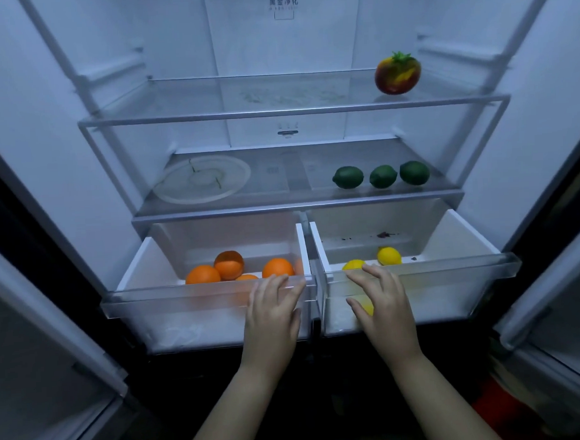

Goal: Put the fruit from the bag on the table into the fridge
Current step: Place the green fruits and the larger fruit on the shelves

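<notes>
Left hand point(273, 308), right hand point(383, 300), seemingly flat, outstretched.

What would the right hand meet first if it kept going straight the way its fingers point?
The right hand would probably meet the right drawer's front rim at its fingertips; contact is unclear. A lemon lies just beyond.

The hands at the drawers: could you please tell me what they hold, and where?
Nothing is gripped. The left hand rests open fingers on the left drawer rim; the right hand on the right drawer rim.
</notes>
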A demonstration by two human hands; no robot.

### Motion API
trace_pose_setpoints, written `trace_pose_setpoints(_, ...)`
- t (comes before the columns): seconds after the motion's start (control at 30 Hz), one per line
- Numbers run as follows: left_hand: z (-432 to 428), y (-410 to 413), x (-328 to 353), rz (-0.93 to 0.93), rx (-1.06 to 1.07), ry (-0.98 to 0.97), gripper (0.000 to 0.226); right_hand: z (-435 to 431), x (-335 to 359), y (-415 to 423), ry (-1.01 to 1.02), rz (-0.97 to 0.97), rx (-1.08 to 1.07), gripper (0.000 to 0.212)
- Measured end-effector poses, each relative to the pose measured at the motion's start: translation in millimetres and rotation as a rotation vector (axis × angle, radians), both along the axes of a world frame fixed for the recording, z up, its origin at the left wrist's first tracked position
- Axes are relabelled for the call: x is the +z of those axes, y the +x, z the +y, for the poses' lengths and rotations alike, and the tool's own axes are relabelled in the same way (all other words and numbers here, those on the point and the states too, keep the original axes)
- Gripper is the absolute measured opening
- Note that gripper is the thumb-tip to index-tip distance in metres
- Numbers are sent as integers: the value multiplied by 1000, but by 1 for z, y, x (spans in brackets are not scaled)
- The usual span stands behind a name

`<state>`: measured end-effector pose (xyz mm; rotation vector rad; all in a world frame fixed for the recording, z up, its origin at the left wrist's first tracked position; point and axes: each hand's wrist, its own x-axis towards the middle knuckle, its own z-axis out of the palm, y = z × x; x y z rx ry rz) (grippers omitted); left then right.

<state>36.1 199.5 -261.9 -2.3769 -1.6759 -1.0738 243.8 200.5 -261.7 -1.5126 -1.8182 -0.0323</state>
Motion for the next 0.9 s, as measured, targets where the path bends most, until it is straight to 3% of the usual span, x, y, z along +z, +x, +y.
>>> trace_pose_setpoints(0.33, 6, 12, -5, -120, 85, -3, 48, 6, -11, -2, 86, 54, -35, 45)
trace_pose_setpoints(0.9, 32, 16, -6, -130, 40, 92, 48, 17, -9, -10, 96, 76, -55, 44)
